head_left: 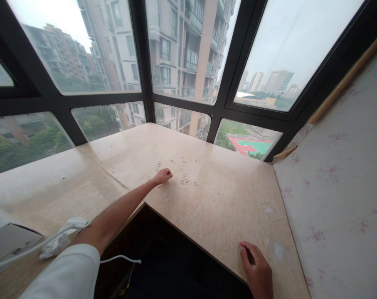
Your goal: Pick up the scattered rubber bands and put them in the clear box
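Several small thin rings, like little rubber bands, lie scattered on the pale stone-patterned surface; one pinkish ring is in a cluster, and a single ring lies to its right. My left hand reaches out among them, its fingers closed together low over the surface. What is between those fingertips is too small to make out. Near the front edge at the right, my right hand rests with fingers curled and thumb against the index finger. Whether anything is pinched there is hidden.
Two clear plastic pieces, a small bag and another bag, lie by the floral wall. At the left are a white box, crumpled plastic and a white cable. Dark-framed windows border the surface.
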`<state>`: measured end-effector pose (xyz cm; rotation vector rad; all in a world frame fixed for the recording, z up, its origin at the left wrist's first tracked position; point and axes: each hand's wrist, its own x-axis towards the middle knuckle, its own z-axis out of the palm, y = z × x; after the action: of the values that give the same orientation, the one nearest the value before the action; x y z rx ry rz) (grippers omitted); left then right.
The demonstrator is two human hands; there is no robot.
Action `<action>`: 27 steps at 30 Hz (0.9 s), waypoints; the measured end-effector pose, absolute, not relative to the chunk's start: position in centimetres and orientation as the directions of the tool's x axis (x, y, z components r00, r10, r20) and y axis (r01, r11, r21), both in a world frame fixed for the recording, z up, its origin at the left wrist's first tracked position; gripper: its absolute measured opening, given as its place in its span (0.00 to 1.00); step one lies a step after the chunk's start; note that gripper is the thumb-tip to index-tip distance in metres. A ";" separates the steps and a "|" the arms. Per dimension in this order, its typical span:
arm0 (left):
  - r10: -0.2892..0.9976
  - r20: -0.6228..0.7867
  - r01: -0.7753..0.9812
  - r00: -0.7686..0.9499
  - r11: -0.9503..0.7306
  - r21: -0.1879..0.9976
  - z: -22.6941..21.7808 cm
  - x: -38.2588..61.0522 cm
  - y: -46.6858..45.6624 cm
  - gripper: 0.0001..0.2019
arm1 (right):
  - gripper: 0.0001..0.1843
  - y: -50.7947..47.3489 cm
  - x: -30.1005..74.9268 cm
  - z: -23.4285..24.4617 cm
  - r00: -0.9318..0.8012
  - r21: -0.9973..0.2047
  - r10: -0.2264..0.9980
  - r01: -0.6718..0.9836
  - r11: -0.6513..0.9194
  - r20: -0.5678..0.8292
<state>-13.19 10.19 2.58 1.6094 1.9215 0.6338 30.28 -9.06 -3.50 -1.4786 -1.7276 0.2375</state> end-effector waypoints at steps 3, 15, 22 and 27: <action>0.990 -0.124 0.604 -0.070 0.141 0.784 3.1 -11.4 11.0 0.09 | 0.23 -9.0 30.4 -3.6 0.033 -0.604 0.878 0.737 0.302 0.478; 0.995 -0.086 0.642 -0.052 0.099 0.760 3.3 -13.1 13.0 0.13 | 0.21 -9.0 30.4 -3.4 0.037 -0.583 0.866 0.754 0.303 0.498; 0.993 -0.034 0.868 -0.112 0.114 0.483 3.0 -20.0 9.7 0.11 | 0.23 -9.0 30.5 -3.4 0.036 -0.568 0.874 0.773 0.283 0.485; 0.985 -0.031 0.912 -0.168 0.167 0.375 3.0 -22.4 9.4 0.10 | 0.22 -9.0 30.7 -3.6 0.026 -0.544 0.865 0.786 0.292 0.500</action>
<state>-22.44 9.37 2.96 1.8282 2.1786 0.3942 30.66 -8.97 -3.57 -1.4996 -1.7604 0.1243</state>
